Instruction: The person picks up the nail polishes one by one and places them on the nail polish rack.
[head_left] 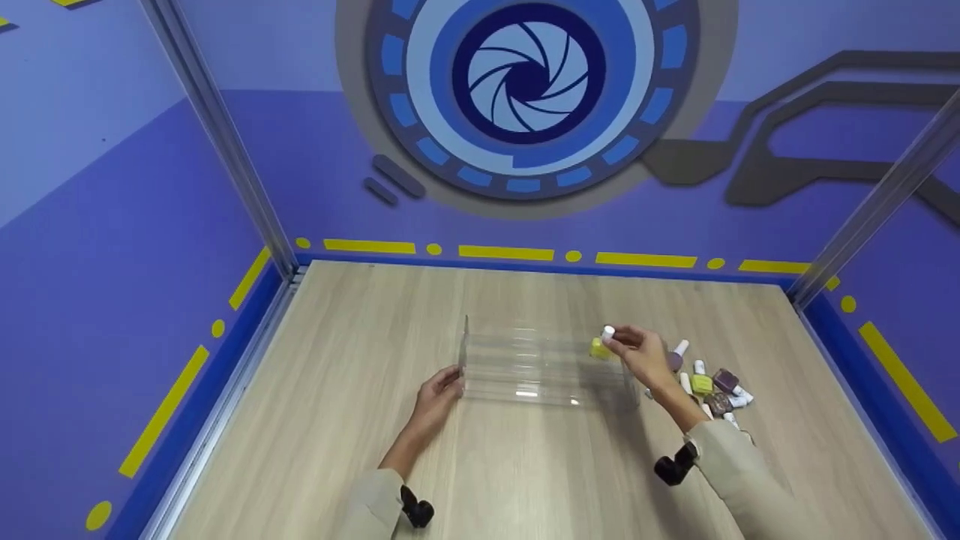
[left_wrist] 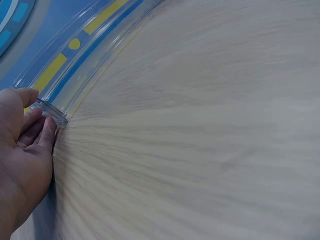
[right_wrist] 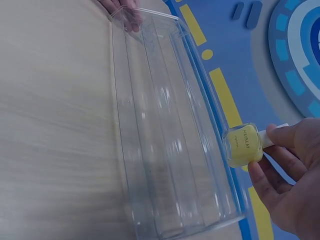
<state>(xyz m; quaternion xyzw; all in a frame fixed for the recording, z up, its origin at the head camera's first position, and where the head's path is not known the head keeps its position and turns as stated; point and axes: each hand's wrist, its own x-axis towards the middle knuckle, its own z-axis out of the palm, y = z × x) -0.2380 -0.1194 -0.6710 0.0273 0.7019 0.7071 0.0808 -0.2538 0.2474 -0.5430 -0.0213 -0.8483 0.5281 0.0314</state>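
Note:
A clear stepped plastic display rack (head_left: 525, 367) stands on the wooden table, its tiers bare in the right wrist view. At its left end, my left hand (head_left: 437, 394) grips the side panel between thumb and fingers, as the left wrist view (left_wrist: 30, 150) also shows. My right hand (head_left: 641, 356) pinches a yellow nail polish bottle (right_wrist: 243, 145) by its white cap. The bottle is upright in the head view, over the right end of the rack's back part; whether it touches the rack I cannot tell.
Right of the rack lies a loose group of nail polish bottles, among them a yellow one (head_left: 702, 385), a dark purple one (head_left: 725, 379) and a glittery brown one (head_left: 718, 406). My right forearm partly covers the group. Printed blue walls (head_left: 262, 165) enclose the table (head_left: 360, 322).

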